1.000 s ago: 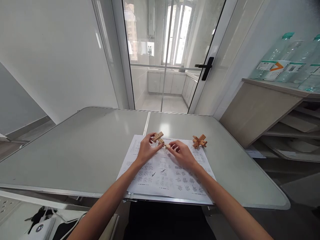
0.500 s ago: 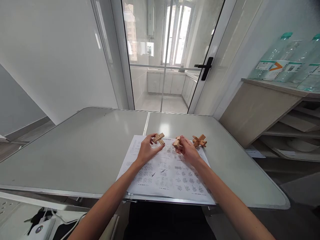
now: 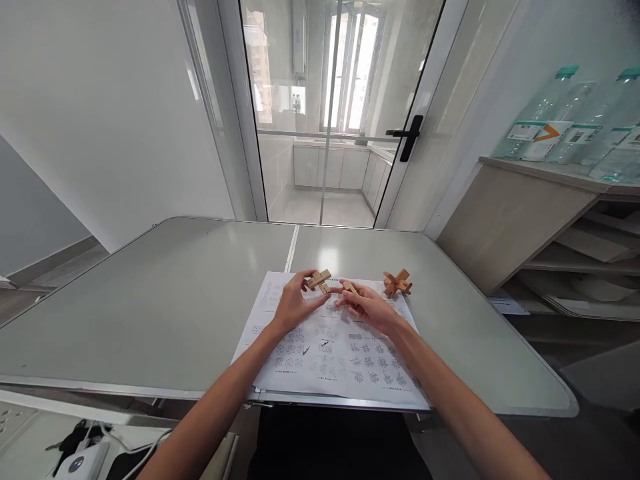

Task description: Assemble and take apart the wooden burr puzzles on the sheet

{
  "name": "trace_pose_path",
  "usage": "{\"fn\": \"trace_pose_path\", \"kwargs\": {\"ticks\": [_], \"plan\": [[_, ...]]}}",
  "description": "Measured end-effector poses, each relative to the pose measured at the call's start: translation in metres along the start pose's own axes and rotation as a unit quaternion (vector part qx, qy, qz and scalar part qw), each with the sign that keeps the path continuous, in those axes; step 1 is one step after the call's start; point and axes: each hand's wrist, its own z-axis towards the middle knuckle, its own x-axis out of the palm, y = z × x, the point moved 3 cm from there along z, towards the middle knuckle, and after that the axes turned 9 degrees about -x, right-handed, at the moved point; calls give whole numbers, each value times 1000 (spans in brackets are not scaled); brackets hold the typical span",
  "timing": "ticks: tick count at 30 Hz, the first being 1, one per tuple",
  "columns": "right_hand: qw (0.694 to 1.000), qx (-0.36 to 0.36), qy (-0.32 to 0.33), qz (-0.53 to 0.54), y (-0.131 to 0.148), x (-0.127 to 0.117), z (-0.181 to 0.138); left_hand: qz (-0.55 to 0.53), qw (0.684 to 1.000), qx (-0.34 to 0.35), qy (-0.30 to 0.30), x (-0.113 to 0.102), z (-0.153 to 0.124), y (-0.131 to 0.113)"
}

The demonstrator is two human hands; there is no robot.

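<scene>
Between the thumb and fingers of my left hand (image 3: 295, 297) is a small cluster of interlocked wooden puzzle pieces (image 3: 320, 280). My right hand (image 3: 369, 305) pinches a single light wooden puzzle piece (image 3: 350, 287), partly covered by the fingers. Both hands hover over a printed instruction sheet (image 3: 320, 363) with rows of small diagrams and a few black pen marks. An assembled wooden burr puzzle (image 3: 397, 283) rests beyond my right hand, by the sheet's upper right corner.
The sheet lies on a grey-green table (image 3: 165, 313) with a pale seam. Behind it is a glass door with a black handle (image 3: 411, 139). Plastic bottles (image 3: 540, 127) stand on a shelf unit at right. A white device with cables (image 3: 83, 460) sits lower left.
My right hand has moved slightly left and turned, bringing its wooden piece closer to the cluster in my left hand. My left hand keeps its grip nearly unmoved.
</scene>
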Motion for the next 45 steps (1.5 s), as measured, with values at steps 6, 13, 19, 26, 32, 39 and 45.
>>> {"fn": "trace_pose_path", "kwargs": {"ticks": [6, 13, 19, 26, 32, 39, 45], "plan": [[997, -17, -81, -5, 2, -5, -1, 3, 1000, -6, 5, 0, -1, 0], [997, -15, -68, 21, 0, -9, 2, 3, 1000, -11, 17, 0, -1, 1], [982, -78, -89, -145, -7, -10, 6, 2, 1000, -10, 21, 0, -1, 1], [930, -160, -48, -327, -10, -7, 5, 3, 1000, 0, 22, 1, 0, 1], [885, -211, -39, -413, -8, -2, 3, 4, 1000, 4, 21, 0, -1, -1], [833, -256, -24, -489, -9, 4, 1, 13, 999, 12, 32, 0, -1, 0], [842, -307, -57, -441, -7, 3, 1, 31, 998, 21, 43, 3, -2, 5]]}}
